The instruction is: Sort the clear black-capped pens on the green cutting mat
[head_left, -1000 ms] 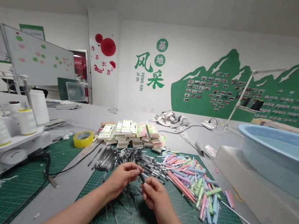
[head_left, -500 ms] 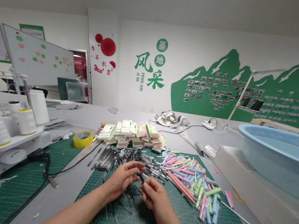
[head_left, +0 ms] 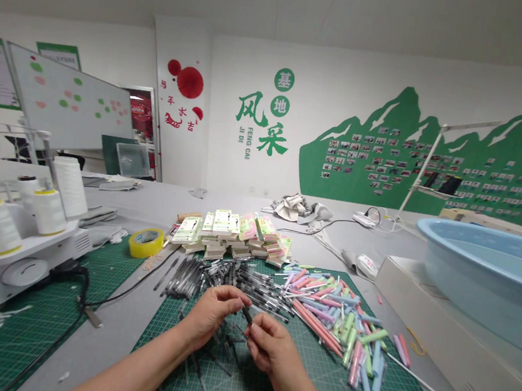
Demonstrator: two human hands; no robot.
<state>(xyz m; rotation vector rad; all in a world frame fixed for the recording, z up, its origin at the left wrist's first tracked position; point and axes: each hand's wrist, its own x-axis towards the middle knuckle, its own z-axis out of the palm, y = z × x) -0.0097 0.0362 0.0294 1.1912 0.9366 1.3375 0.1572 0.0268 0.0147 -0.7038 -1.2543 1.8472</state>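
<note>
A dark pen (head_left: 247,314), only its short black part showing, slants between my two hands above the green cutting mat (head_left: 314,380). My right hand (head_left: 273,347) pinches its lower end between thumb and fingers. At its upper end the thumb and fingertips of my left hand (head_left: 215,313) are closed on it. Beyond my hands lies a pile of clear and black pens (head_left: 254,283). Loose thin dark pen parts (head_left: 200,378) are scattered on the mat beneath my left wrist. To the right is a heap of pastel foam-like tubes and sticks (head_left: 324,298).
Small printed boxes (head_left: 226,224) are stacked behind the pens. On the left stand a sewing machine (head_left: 24,268) with thread cones and a yellow tape roll (head_left: 145,243). A blue basin (head_left: 482,286) rests on a white box (head_left: 442,345) at the right.
My left hand's fingers, spread apart before, have closed onto the upper end of the pen. My right hand keeps its hold with little movement.
</note>
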